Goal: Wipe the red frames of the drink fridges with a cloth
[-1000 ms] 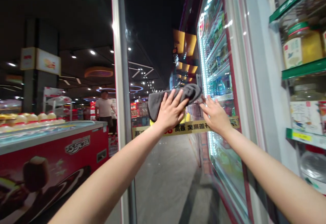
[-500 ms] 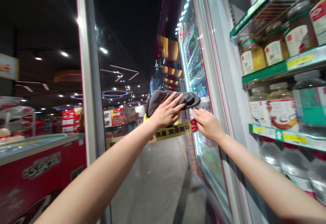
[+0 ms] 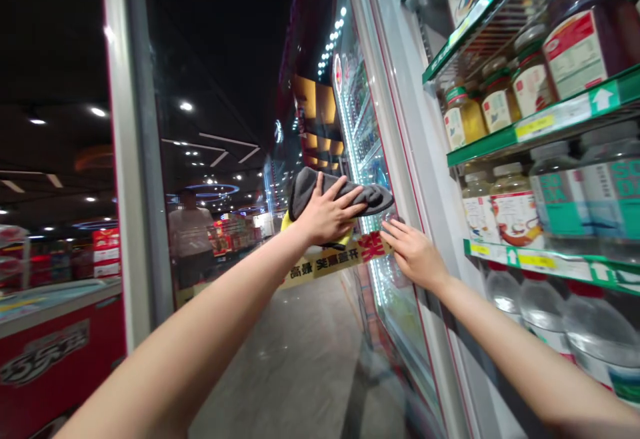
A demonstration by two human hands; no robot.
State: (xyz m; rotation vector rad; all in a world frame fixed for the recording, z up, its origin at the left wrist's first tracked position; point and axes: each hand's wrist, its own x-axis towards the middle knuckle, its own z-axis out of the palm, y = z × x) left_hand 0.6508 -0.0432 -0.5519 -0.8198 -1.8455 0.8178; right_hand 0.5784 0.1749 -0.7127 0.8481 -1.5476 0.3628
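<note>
A grey cloth (image 3: 373,198) with a yellow underside lies bunched against the glass door (image 3: 295,332). My left hand (image 3: 330,211) presses flat on it, fingers spread. Just to the right, my right hand (image 3: 413,252) is near the door's edge, its fingers extended and holding nothing. Below the cloth, a yellow strip with dark and red characters (image 3: 327,264) runs across the glass.
Shelves with green edges (image 3: 555,126) at the right hold several bottles and jars. A metal door frame (image 3: 131,159) stands at the left, beside a red freezer (image 3: 60,352). Through the glass a person (image 3: 190,229) shows faintly.
The view has turned to the right, so door frame and shelves sit further left. The cloth has tilted and shifted slightly relative to the strip under my left hand. A person's shape now shows in the glass.
</note>
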